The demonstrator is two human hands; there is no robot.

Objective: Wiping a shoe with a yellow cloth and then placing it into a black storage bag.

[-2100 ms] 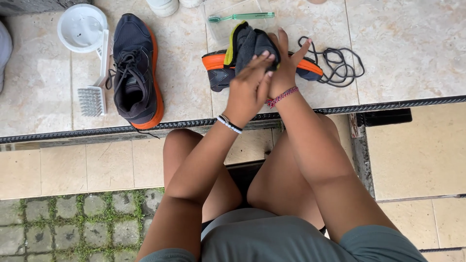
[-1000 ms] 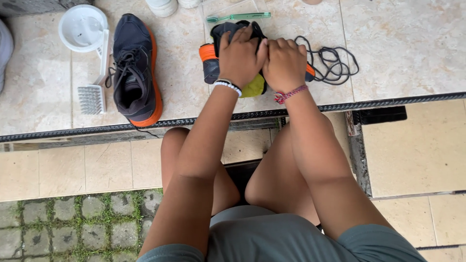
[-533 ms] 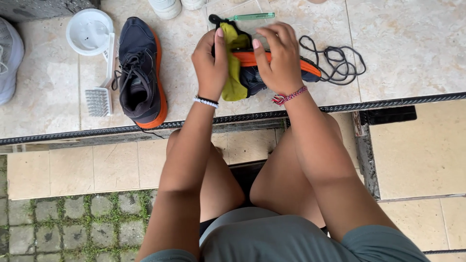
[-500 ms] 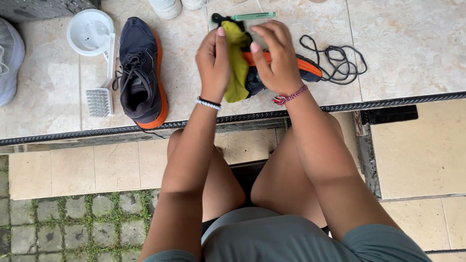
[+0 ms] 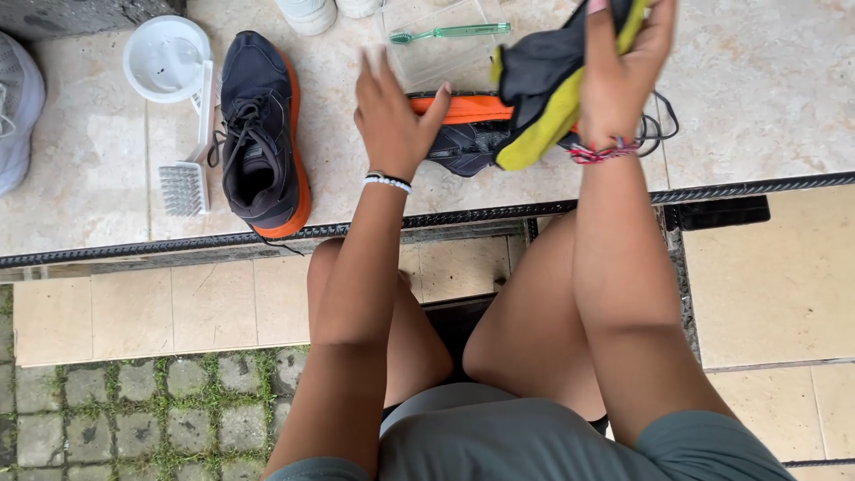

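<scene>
While the right hand [image 5: 614, 85] closes its grip on a black-and-yellow insole [image 5: 543, 93] lifted clear, the left hand [image 5: 392, 116], fingers spread and empty, steadies the black-and-orange running shoe [image 5: 463, 134] lying sideways on the tiled floor [image 5: 766, 80]. Its upright twin shoe [image 5: 260, 134], white brush [image 5: 187, 174] and green toothbrush [image 5: 450, 33] lie untouched.

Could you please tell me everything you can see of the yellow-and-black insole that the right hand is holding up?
The yellow-and-black foam insole is flexible, black on one face, yellow along its edge and underside. It hangs bent and folded, lifted clear of the tiled floor, pinched at its upper part by the right hand. Its lower end droops over the orange-soled dark shoe lying on its side; whether they touch is unclear. The left hand is apart from it.
</scene>
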